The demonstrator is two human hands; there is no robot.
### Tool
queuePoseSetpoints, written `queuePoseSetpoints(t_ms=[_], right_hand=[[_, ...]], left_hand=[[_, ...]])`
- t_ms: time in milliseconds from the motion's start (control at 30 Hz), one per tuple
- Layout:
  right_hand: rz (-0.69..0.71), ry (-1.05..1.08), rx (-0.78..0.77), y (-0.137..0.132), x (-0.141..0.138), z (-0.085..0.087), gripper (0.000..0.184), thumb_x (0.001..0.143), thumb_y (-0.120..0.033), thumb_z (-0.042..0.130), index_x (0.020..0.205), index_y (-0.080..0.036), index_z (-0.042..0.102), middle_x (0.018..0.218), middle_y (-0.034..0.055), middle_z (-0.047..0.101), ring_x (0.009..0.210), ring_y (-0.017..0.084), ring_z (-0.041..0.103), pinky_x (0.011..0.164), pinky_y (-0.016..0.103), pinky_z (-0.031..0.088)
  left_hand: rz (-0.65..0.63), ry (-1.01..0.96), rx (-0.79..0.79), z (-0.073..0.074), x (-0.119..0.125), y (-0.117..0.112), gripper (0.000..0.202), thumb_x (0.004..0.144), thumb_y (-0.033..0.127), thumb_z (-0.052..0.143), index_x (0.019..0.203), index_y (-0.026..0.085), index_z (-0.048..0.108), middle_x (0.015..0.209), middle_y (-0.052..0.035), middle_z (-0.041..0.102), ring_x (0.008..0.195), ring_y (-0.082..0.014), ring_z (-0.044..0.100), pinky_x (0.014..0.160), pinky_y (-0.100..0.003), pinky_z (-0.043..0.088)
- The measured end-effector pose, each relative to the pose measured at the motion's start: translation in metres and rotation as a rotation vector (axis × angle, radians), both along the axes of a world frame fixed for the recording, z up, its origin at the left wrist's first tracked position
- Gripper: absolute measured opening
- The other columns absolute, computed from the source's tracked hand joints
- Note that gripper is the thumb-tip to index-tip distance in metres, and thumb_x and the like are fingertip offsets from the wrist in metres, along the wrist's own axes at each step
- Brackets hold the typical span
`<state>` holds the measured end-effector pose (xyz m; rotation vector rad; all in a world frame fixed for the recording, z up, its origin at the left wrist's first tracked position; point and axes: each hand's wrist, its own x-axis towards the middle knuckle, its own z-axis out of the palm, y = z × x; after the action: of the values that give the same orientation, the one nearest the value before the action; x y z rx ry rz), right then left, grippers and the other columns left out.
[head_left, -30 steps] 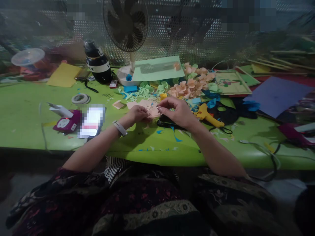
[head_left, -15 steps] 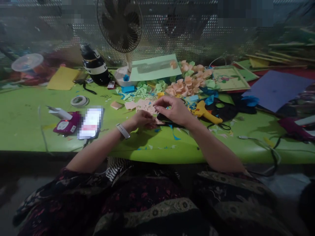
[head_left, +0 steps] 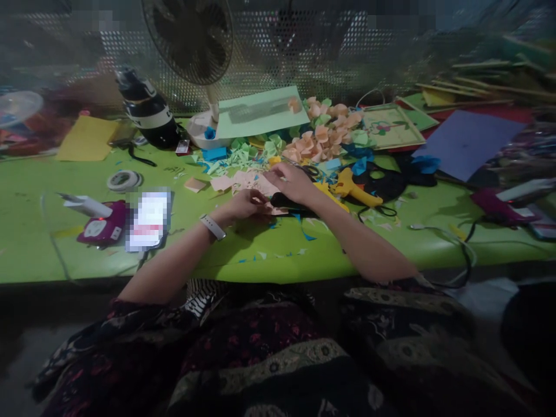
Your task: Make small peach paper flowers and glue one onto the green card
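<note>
My left hand [head_left: 244,204], with a white watch band on the wrist, is curled and pinches a small piece of pink paper [head_left: 273,209] just above the green table [head_left: 52,243]. My right hand [head_left: 295,180] lies a little further back, fingers bent down onto loose pink paper pieces [head_left: 243,181]. Under it lies a black tool [head_left: 290,203] on the table. What the right fingers hold, if anything, is hidden.
A yellow glue gun [head_left: 354,191] and a pile of pink and green paper flowers [head_left: 324,136] lie to the right. A phone [head_left: 147,220], a magenta device [head_left: 98,230] and a tape roll [head_left: 124,179] sit left. A fan [head_left: 191,40], a dark bottle [head_left: 147,110] and coloured paper sheets stand behind.
The view has swung, so everything sits further left in the picture. My right hand dropped from a raised pinch down onto the pink pieces; my left hand stays at the pink paper.
</note>
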<state>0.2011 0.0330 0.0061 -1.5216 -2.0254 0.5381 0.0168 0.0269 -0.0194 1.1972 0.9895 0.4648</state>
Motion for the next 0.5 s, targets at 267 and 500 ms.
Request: queuePoseSetpoints(t_ms=[267,500], right_hand=[[-0.024,-0.223,0.002,0.009,-0.014,0.009,0.055,0.097,-0.065,0.040,0.110,-0.017,0.064,0.110,0.0169,0.069,0.103,0.032,0.063,0.089,0.042,0.044],[0.048,-0.266,-0.007,0.020,-0.011,-0.017,0.055,0.100,-0.060,0.036,0.119,-0.015,0.061,0.121,0.0205,0.066,0.115,0.036,0.058,0.098,0.048,0.043]], left_hand=[[-0.021,-0.062,-0.031,-0.005,-0.003,0.004,0.042,0.063,0.020,0.091,0.089,0.017,0.058,0.076,-0.0046,0.075,0.068,-0.0177,0.073,0.072,-0.036,0.058],[-0.058,-0.074,-0.011,-0.012,-0.003,0.009,0.034,0.068,0.015,0.085,0.091,0.016,0.059,0.082,-0.0067,0.072,0.071,-0.0208,0.074,0.074,-0.040,0.059]])
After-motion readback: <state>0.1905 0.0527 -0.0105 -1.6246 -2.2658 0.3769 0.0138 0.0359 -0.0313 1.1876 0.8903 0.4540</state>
